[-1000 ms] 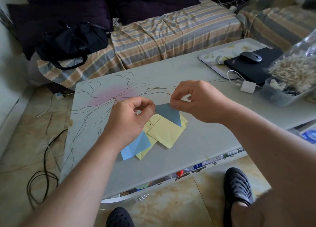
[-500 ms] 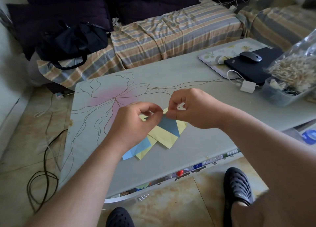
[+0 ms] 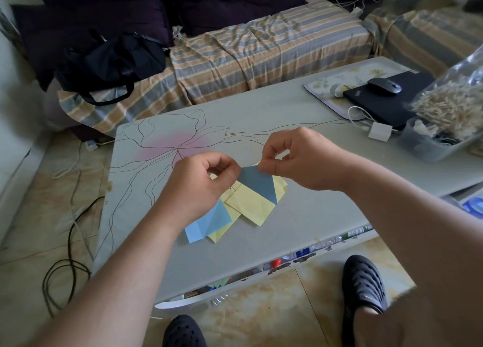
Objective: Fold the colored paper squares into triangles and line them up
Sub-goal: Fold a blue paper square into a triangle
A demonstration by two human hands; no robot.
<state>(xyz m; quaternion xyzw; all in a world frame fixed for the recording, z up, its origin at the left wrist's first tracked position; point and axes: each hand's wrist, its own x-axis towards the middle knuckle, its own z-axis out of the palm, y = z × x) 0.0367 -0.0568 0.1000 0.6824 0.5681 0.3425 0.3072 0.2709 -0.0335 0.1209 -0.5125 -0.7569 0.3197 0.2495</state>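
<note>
A dark blue paper (image 3: 258, 183), folded to a triangle shape, hangs just above the table between my hands. My left hand (image 3: 201, 187) pinches its left corner and my right hand (image 3: 300, 161) pinches its top right corner. Under it on the table (image 3: 300, 223) lies a loose pile of yellow papers (image 3: 251, 206). A light blue creased paper (image 3: 207, 222) and another yellow sheet (image 3: 222, 231) stick out from below my left wrist.
At the table's right end sit a floral tray (image 3: 337, 78), a black laptop (image 3: 384, 103) with a mouse (image 3: 384, 85), a white charger (image 3: 379, 132) and a plastic tub (image 3: 433, 145). A striped sofa with a black bag (image 3: 112, 61) stands behind. Cables lie on the floor at left.
Both hands dipped toward the pile with the dark blue paper half a second ago, then rose and moved apart again, stretching the paper between them.
</note>
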